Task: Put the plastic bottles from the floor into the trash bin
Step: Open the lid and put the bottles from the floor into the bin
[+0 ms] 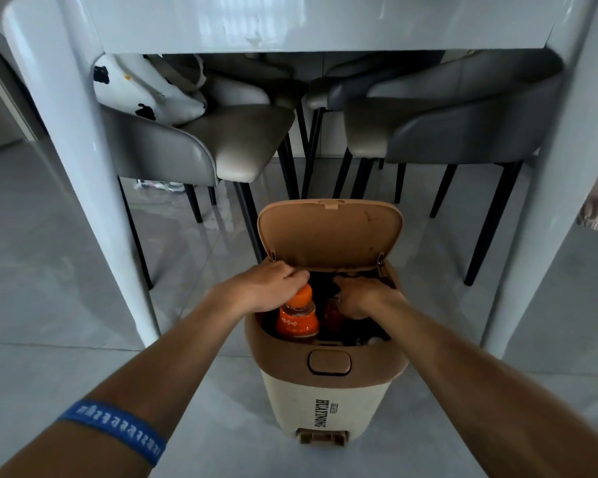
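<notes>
A cream trash bin (327, 398) with a brown rim stands on the floor in front of me, its brown lid (328, 234) tipped up and open. An orange-capped, orange-labelled plastic bottle (297, 319) stands upright in the left side of the bin's mouth. My left hand (266, 288) grips it at the cap from above. A second bottle with a red label (332, 313) sits lower in the dark inside, and my right hand (363, 296) is closed over its top. The rest of the bin's inside is too dark to read.
A glossy white table spans above, with thick legs at left (83, 174) and right (546, 201). Grey chairs (201, 150) with thin black legs stand just behind the bin; a white spotted bag (142, 88) lies on the left one. Pale tiled floor (49, 270) surrounds the bin.
</notes>
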The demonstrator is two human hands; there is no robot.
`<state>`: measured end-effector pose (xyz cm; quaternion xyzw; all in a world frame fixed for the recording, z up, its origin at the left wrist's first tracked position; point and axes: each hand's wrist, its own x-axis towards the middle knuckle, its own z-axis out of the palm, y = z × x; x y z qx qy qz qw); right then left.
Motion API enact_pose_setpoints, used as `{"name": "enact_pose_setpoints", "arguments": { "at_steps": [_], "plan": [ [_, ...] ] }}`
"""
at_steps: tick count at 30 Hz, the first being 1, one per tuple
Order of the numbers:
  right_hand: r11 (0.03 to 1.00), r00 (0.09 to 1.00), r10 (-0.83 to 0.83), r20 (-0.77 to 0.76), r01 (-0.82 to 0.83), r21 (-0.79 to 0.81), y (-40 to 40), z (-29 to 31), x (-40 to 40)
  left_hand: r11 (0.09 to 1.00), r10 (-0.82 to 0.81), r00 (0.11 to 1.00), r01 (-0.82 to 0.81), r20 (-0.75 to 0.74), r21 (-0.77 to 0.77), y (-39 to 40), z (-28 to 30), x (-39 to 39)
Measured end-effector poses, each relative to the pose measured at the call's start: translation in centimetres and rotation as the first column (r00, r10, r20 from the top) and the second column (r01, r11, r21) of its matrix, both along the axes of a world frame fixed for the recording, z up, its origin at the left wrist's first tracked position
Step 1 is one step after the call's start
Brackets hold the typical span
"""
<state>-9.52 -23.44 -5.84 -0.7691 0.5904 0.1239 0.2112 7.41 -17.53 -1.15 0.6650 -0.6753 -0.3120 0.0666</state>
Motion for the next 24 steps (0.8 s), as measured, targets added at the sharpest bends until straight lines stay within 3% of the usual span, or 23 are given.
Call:
{"name": "enact_pose_setpoints", "arguments": {
  "at_steps": [4,8,11,14,19,24],
  "plan": [
    [0.982,0.976,0.046,-0.214,-0.083,-0.168,0.3,-0.8,0.7,0.999,-0.018,1.0,0.017,-0.02,-0.037,0.5,0.5,-0.2],
    [0.916,0.884,0.131,-0.449,-0.281,-0.285,0.6,-0.4,0.9,0.999,-0.025,1.0,0.025,-0.013,-0.035,0.7,0.4,-0.5],
    [0.873,0.811,0.171,-0.56,-0.388,-0.296,0.6,-0.6,0.5,0.999,-0.041,0.999,0.041,0.005,-0.032,0.6,0.2,-1.2],
    [0.875,0.755,0.137,-0.642,-0.395,-0.278,0.9,-1.0,0.4,0.998,-0.032,0.999,0.03,-0.042,-0.048,0.8,0.0,-1.9],
    [0.792,0.743,0.169,-0.647,-0.494,-0.36,1.8,-0.9,-1.1,0.997,-0.029,0.999,0.027,-0.027,-0.071,0.9,-0.4,-1.5],
    [0.72,0.819,0.35,-0.455,-0.546,-0.429,3.8,3.7,-1.0,0.997,-0.047,0.996,0.042,-0.069,-0.069,0.6,-1.0,-1.3]
  ]
}}
